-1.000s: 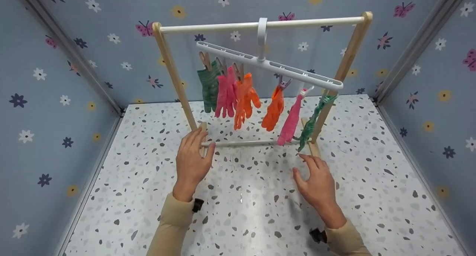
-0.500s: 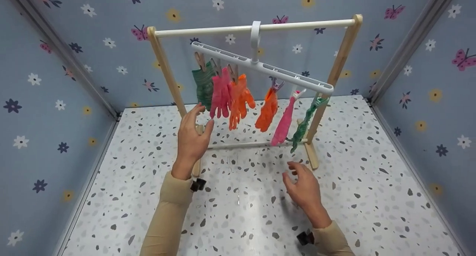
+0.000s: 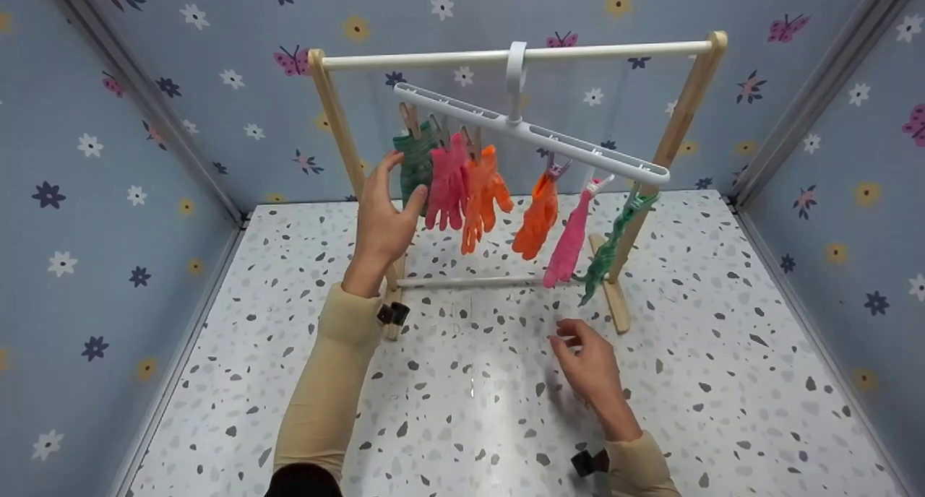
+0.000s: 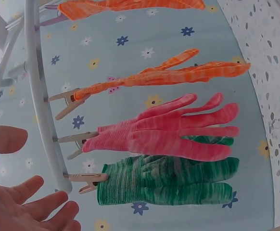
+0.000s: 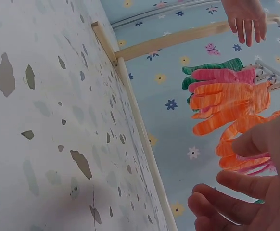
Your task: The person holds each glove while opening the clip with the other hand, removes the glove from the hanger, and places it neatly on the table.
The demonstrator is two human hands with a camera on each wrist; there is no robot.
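A white clip hanger [image 3: 560, 139] hangs slanted from the rack's top bar, gloves clipped along it. On its left half are a green glove [image 4: 169, 182], a pink glove [image 4: 164, 129] and an orange glove [image 4: 159, 76], held by clothespins [image 4: 88, 178]. The right half bears another orange glove [image 3: 536, 219], pink glove [image 3: 567, 245] and green glove [image 3: 605, 255]. My left hand [image 3: 386, 219] is raised beside the left green glove, fingers spread and holding nothing; the left wrist view shows it apart from the clothespins. Low over the floor, my right hand [image 3: 591, 363] hovers, loosely bent and holding nothing.
The rack has wooden side posts [image 3: 683, 114], a white top bar [image 3: 426, 60], a lower crossbar [image 3: 470, 282] and wooden feet [image 3: 616, 305]. Flowered blue walls [image 3: 87, 215] enclose the speckled white floor [image 3: 462, 425] on the left, back and right.
My left hand has risen from near the rack's left foot to beside the left green glove. My right hand has drawn slightly down, its fingers bending more. The gloves hang as before.
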